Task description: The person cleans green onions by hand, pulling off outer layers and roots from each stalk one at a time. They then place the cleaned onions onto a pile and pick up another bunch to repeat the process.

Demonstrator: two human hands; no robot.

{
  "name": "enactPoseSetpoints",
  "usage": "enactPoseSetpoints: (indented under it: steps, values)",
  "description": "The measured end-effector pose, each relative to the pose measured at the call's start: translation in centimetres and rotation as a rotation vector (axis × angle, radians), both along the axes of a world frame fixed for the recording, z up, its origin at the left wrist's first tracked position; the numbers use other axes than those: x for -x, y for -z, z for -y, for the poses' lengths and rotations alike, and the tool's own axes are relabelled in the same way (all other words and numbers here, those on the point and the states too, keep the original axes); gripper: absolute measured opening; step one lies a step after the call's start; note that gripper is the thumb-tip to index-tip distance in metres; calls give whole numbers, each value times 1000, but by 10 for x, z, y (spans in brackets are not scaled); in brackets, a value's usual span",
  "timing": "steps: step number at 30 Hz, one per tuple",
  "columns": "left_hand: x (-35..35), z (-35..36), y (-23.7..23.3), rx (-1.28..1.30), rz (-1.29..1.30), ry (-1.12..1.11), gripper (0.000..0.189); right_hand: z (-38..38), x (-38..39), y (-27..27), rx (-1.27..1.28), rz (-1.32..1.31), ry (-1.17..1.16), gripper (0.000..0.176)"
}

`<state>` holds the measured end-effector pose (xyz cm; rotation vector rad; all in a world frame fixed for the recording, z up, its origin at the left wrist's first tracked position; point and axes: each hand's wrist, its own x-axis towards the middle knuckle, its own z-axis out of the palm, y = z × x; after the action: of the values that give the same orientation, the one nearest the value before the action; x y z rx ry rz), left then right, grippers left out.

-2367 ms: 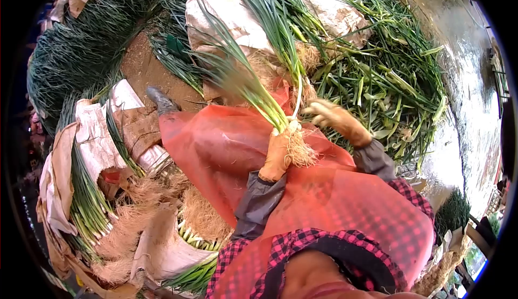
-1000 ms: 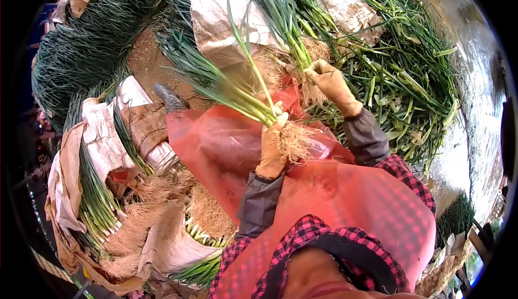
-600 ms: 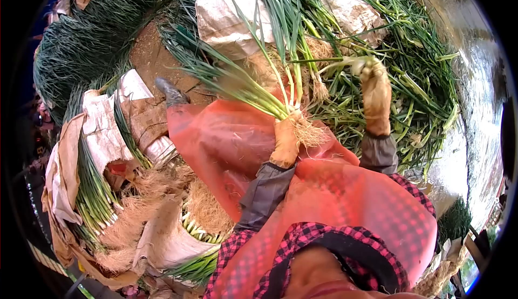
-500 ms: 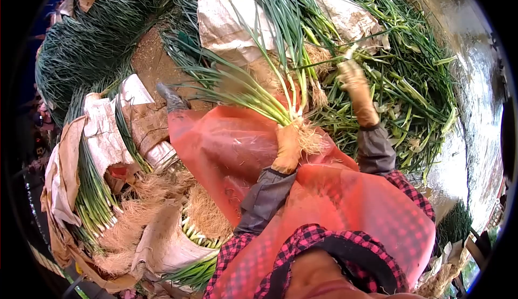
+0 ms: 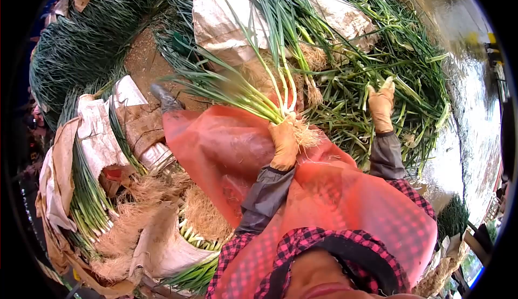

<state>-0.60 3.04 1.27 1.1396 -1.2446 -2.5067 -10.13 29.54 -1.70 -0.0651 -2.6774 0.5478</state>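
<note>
A bunch of green onions (image 5: 259, 100) is gripped near its roots by my left hand (image 5: 284, 143), in an orange glove, over the red plastic apron (image 5: 226, 140). The leaves fan out up and to the left, and pale roots hang at the right of the glove. My right hand (image 5: 381, 104), gloved too, is over the heap of loose green leaves (image 5: 415, 86) at the right, its thumb and fingers spread apart. Whitish stalk bits lie by its fingertips. Between my hands and farther forward, more onions with roots (image 5: 314, 56) lie across a pale sack (image 5: 229, 21).
A large pile of green onions (image 5: 81, 56) stands at the upper left. Wrapped bundles (image 5: 97, 207) with bushy roots lie at the lower left, beside a root-covered bundle (image 5: 205, 212). A wet, shiny floor (image 5: 480, 132) runs along the right edge.
My right hand has moved right and down over the leaf heap, its fingers now apart. My left hand still holds the bunch, in nearly the same place. The view has shifted slightly.
</note>
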Motion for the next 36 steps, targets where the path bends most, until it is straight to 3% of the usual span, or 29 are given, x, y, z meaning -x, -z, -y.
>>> enactPoseSetpoints:
  steps: [1, 2, 4, 5, 6, 7, 8, 9, 11, 14, 16, 17, 19, 21, 22, 24, 25, 26, 27, 29, 30, 31, 33, 34, 35, 36]
  values:
    - [-1, 2, 0, -100, -1, 8, 15, 5, -1, 18, -221, -106, -3, 53]
    - [-2, 4, 0, -102, -5, 5, 15, 28, -3, 28, 31, 52, -166, 58]
    - [-12, 13, 0, -427, -119, 120, 11, 104, -3, -14, 1101, 917, -388, 48]
    - [-16, 18, -1, -585, -179, 180, 9, 114, 9, -7, 699, 714, -1177, 40]
    - [-19, 23, -10, -740, -172, 230, 6, 135, 6, -16, 836, 776, -1096, 35]
    - [-20, 24, -18, -732, -174, 228, 6, 155, 4, -25, 981, 826, -1008, 30]
    - [-20, 24, -29, -586, -115, 272, 7, 176, 1, -34, 1127, 861, -913, 26]
    - [-21, 24, -35, -441, -53, 310, 9, 185, 1, -62, 1336, 1142, -726, 25]
    - [-21, 23, -24, -507, -127, 237, 12, 190, -8, -54, 1198, 1099, -688, 21]
    - [-17, 17, -33, -345, -25, 244, 12, 179, -19, -21, 1162, 1076, -649, 22]
    - [-16, 15, -28, -345, -21, 228, 13, 177, -29, -26, 498, 511, -627, 17]
    - [-16, 16, -26, -340, -17, 213, 14, 177, -29, -37, 505, 510, -626, 17]
    - [-14, 16, -29, -409, -42, 150, 14, 174, -27, -62, 83, 461, -723, 10]
    - [-15, 17, -23, -483, -65, 82, 13, 164, -32, -52, 56, 395, -796, 17]
    - [-17, 19, -12, -470, -78, 94, 14, 156, -36, -34, 357, 395, -768, 17]
    - [-16, 21, -19, -541, -69, 59, 17, 137, -21, -52, 658, 417, -686, 14]
    - [-18, 20, -14, -544, -70, 55, 17, 132, -4, -39, 670, 411, -621, 10]
    - [-21, 19, -6, -429, -75, 108, 18, 126, 13, -26, 683, 404, -555, 18]
    - [-20, 18, -5, -368, -81, 141, 18, 140, 23, -36, 564, 315, -559, 26]
    - [-21, 21, -8, -379, -70, 222, 20, 175, 39, -28, 461, 590, -524, 35]
    - [-20, 25, -13, -448, -56, 271, 21, 186, 45, 4, 350, 368, -709, 39]
    - [-20, 29, -19, -443, -59, 278, 21, 197, 62, 5, 84, 736, -775, 34]
    - [-27, 41, -37, -577, -55, 293, 26, 195, 95, 9, 208, 613, -618, 26]
    - [-33, 58, -54, -656, -156, 326, 32, 174, 136, 27, 256, 342, -703, 23]
    - [-41, 78, -76, -808, -265, 294, 35, 143, 158, 9, 565, 299, -320, 22]
    - [-52, 94, -102, -850, -374, 165, 31, 97, 193, 27, 383, 208, -88, 21]
